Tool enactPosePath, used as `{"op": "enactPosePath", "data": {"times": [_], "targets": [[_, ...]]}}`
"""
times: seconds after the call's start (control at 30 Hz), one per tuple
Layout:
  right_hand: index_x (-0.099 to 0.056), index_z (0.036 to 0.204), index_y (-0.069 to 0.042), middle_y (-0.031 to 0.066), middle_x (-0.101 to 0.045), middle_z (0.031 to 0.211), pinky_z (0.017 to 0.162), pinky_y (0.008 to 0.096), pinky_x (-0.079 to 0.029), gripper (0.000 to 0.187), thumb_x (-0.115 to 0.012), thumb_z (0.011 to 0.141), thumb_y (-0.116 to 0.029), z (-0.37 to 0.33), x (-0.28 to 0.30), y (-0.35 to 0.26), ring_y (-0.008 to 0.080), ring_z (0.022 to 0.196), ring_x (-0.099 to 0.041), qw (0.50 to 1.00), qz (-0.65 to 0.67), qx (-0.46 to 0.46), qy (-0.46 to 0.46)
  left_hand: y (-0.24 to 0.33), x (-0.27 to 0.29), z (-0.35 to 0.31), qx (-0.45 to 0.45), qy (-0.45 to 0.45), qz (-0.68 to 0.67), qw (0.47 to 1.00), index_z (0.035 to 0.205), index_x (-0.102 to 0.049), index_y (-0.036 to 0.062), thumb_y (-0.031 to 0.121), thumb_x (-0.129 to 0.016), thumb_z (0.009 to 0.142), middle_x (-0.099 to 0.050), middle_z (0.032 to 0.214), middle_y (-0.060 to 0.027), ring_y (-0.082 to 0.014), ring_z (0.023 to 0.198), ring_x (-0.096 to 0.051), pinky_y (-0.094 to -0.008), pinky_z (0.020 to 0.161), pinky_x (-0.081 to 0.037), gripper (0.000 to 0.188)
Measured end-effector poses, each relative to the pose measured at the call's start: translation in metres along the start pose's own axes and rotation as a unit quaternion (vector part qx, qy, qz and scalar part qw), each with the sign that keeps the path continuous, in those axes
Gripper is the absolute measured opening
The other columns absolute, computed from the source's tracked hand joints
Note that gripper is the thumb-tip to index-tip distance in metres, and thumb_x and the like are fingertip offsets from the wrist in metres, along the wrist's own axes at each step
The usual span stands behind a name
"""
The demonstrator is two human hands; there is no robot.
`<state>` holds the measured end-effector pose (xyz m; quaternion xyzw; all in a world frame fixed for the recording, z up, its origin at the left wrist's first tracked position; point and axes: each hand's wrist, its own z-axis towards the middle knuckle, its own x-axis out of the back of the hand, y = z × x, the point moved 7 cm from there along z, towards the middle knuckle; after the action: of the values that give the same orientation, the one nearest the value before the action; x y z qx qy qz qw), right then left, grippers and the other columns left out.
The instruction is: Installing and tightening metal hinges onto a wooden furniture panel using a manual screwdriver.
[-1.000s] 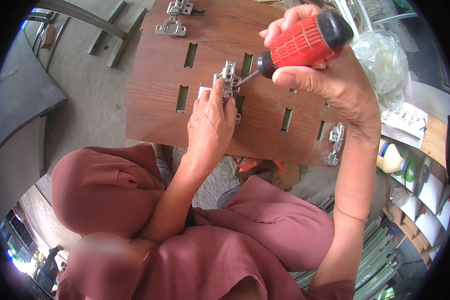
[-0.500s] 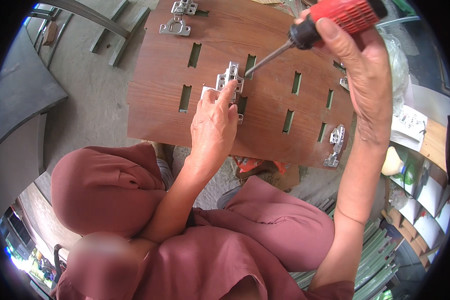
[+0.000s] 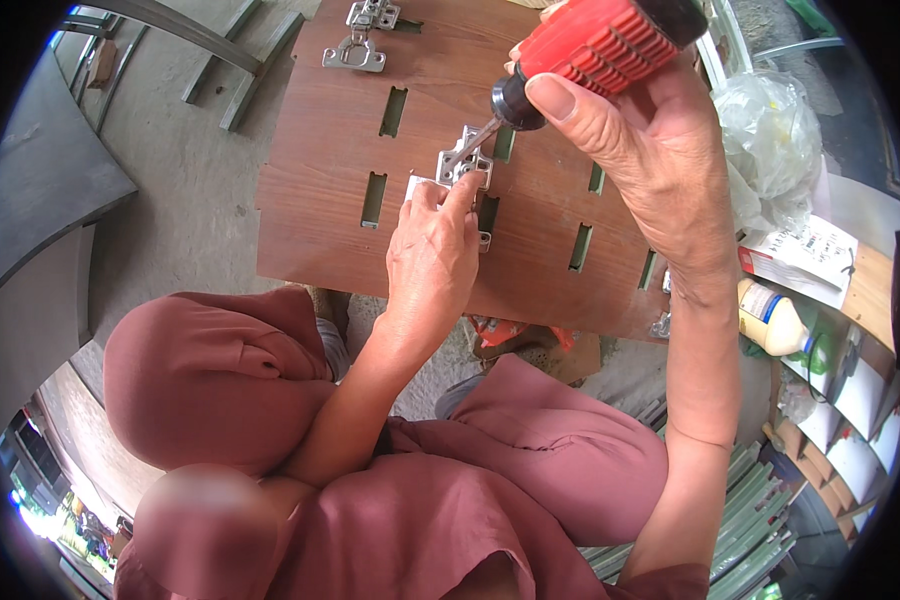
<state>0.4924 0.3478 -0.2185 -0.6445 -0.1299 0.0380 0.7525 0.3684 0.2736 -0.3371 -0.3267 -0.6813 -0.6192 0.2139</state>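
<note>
My right hand (image 3: 660, 150) is closed round the thick red handle of a screwdriver (image 3: 610, 48), which has a black collar. Its metal shaft slants down to the left, and the tip reaches the left part of a silver cabinet hinge (image 3: 469, 152). That hinge lies near the middle of a brown wood-grain panel (image 3: 320, 225) with several rectangular slots. My left hand (image 3: 432, 250) holds the hinge down, fingers curled and the index fingertip on its plate. Part of the hinge is hidden beneath the fingers, beside a small white piece (image 3: 417, 186).
Another hinge (image 3: 358, 45) sits at the panel's far left. A clear plastic bag (image 3: 770, 135), a pale yellow bottle (image 3: 773, 318) and a printed white sheet (image 3: 805, 260) are to the right. Metal bars (image 3: 240, 80) lie on the floor at the far left.
My right hand has moved left with the screwdriver, bringing its tip from right of the hinge onto it. My left hand stays on the hinge.
</note>
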Motion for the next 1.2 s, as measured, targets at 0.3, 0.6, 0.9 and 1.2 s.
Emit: {"op": "enactPosePath", "data": {"times": [0.3, 0.6, 0.9, 1.2], "targets": [[-0.054, 0.11, -0.001, 0.0077, -0.063, 0.095, 0.078, 0.0287, -0.054, 0.038, -0.072, 0.085, -0.023, 0.004, -0.006, 0.004, 0.0157, 0.086, -0.063, 0.994, -0.093, 0.007, -0.065, -0.001, 0.002, 0.002, 0.014, -0.023, -0.022, 0.999, 0.125, -0.054, 0.0131, 0.01, -0.051, 0.087, -0.054, 0.101, -0.0151, -0.0338, 0.096, -0.056, -0.0443, 0.082, -0.045, 0.038], [-0.051, 0.116, -0.002, 0.0128, -0.057, 0.109, 0.086, 0.0343, -0.05, 0.039, -0.067, 0.088, -0.024, 0.017, -0.003, -0.023, 0.019, 0.098, -0.058, 0.979, 0.005, 0.126, -0.163, 0.0, 0.003, 0.003, 0.009, -0.027, -0.015, 0.999, 0.121, -0.054, 0.0131, 0.01, -0.057, 0.085, -0.052, 0.101, -0.016, -0.0337, 0.095, -0.056, -0.0442, 0.079, -0.049, 0.036], [-0.044, 0.126, -0.002, 0.0128, -0.057, 0.109, 0.087, 0.0341, -0.049, 0.052, -0.068, 0.088, -0.029, 0.006, -0.006, -0.002, 0.0198, 0.099, -0.058, 0.989, 0.08, 0.072, -0.105, 0.0, 0.001, 0.003, 0.014, -0.026, -0.019, 0.999, 0.121, -0.054, 0.0125, 0.01, -0.057, 0.086, -0.053, 0.103, -0.0165, -0.0346, 0.097, -0.055, -0.0445, 0.081, -0.048, 0.035], [-0.043, 0.124, -0.001, 0.0133, -0.057, 0.11, 0.088, 0.0365, -0.05, 0.053, -0.071, 0.085, -0.023, 0.009, -0.015, -0.025, 0.0205, 0.103, -0.057, 0.997, 0.058, 0.015, -0.041, -0.003, 0.002, 0.002, 0.014, -0.018, -0.015, 1.0, 0.121, -0.055, 0.0127, 0.01, -0.057, 0.085, -0.053, 0.102, -0.0162, -0.0341, 0.096, -0.056, -0.0447, 0.08, -0.049, 0.036]]}}
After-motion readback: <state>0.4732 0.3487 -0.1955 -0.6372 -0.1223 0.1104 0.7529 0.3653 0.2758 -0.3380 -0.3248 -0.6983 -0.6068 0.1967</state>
